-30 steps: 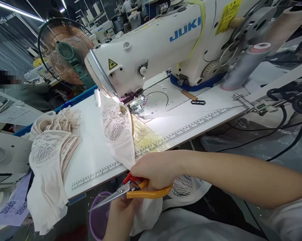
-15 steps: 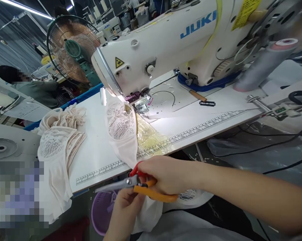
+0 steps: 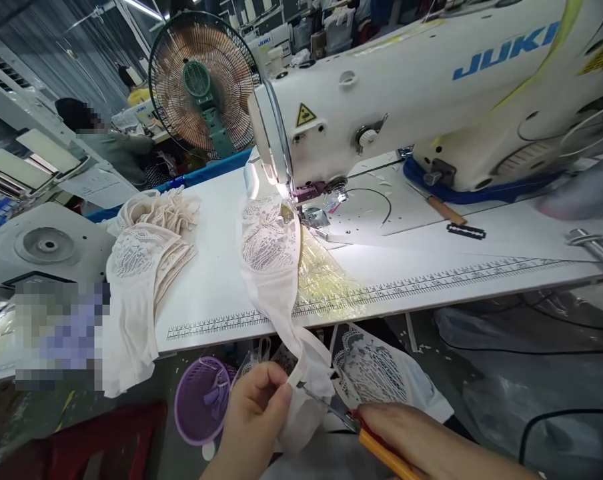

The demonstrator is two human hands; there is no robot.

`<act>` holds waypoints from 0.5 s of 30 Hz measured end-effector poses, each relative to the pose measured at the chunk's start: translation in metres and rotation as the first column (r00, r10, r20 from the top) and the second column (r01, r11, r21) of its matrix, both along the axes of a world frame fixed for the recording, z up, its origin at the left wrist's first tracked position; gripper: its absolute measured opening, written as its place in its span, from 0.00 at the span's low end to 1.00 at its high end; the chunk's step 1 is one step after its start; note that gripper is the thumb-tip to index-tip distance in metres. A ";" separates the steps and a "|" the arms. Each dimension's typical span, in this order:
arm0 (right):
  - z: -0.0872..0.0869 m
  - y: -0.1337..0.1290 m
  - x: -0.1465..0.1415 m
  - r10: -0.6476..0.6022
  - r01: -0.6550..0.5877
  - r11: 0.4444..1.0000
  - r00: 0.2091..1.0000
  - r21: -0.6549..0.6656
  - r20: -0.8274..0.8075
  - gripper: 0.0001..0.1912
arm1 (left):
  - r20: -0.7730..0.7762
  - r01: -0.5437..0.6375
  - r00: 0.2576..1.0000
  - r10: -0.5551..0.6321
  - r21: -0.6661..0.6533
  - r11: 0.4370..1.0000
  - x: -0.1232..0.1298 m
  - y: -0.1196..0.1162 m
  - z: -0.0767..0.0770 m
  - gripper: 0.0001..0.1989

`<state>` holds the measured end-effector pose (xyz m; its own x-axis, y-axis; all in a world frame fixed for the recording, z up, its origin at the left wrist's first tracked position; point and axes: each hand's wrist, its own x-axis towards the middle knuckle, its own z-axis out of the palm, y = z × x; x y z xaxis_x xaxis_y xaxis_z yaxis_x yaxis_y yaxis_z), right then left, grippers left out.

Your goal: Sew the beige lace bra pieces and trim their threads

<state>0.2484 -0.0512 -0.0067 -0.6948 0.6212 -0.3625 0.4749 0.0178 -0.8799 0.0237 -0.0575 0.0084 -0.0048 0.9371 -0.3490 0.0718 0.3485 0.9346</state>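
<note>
We log a green-hubbed fan (image 3: pixel 197 79) beyond the counter (image 3: pixel 214 273), a co-worker (image 3: pixel 116 150) in a grey-green top left of it, and a grey curtain (image 3: pixel 81 67) further back. On the counter we've got a wooden-handled tool (image 3: pixel 446 210), its end just beside a black razor blade (image 3: pixel 465 231). Lower down we note a purple basket (image 3: pixel 189 410) with purple scraps (image 3: pixel 215 398) inside, a red stool (image 3: pixel 146 417) to its left, plus clear plastic sheeting (image 3: pixel 506 383) and a black cable (image 3: pixel 571 411) at right.

Bare left fingers (image 3: pixel 271 375); bare right forearm (image 3: pixel 449 448); grey lap cloth (image 3: pixel 321 461).
</note>
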 end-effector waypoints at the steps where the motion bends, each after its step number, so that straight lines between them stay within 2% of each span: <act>1: -0.001 0.001 -0.002 0.009 -0.009 1.000 1.000 0.006 0.001 0.12 | -0.006 -0.002 1.000 0.002 0.000 1.000 0.002 -0.001 0.001 0.18; 5: -0.001 0.007 -0.012 0.039 -0.037 0.999 0.999 0.036 -0.028 0.15 | -0.045 -0.016 0.999 0.017 0.024 1.000 0.004 -0.005 -0.003 0.16; 9: -0.001 0.007 -0.019 0.054 -0.056 0.994 0.998 0.091 0.020 0.15 | -0.049 -0.052 0.997 0.055 0.057 0.997 0.004 -0.010 -0.009 0.14; 15: 0.001 -0.002 -0.015 -0.016 -0.001 0.975 0.997 0.221 0.076 0.10 | -0.058 -0.063 0.996 0.062 -0.018 0.998 0.012 -0.005 0.005 0.13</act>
<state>0.2332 -0.0534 -0.0058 -0.6650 0.6972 -0.2677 0.5417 0.2035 -0.8156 0.0359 -0.0626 0.0130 -0.0836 0.9273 -0.3649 0.1030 0.3723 0.9224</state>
